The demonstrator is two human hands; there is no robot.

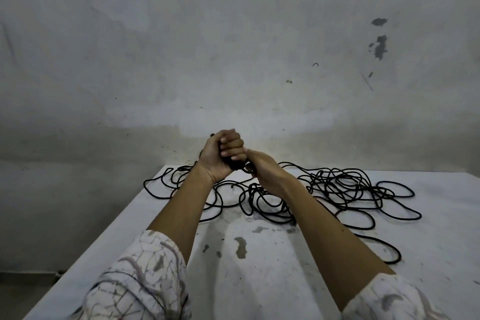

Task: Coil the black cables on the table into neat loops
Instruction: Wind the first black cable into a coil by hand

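Note:
Black cable [340,189] lies in a loose tangle across the far half of the white table [259,267], with loops trailing to the left and right. My left hand [223,156] is raised above the table's far edge and grips a small bunch of the black cable in its fist. My right hand [262,171] is right beside it, fingers curled round the cable just below the left fist. How many loops sit inside the left fist is hidden by the fingers.
A stained grey wall [233,60] stands right behind the table. The table's left edge [124,218] drops to a grey floor. Dark stains [240,247] mark the tabletop between my forearms. One cable loop [389,254] reaches toward the near right.

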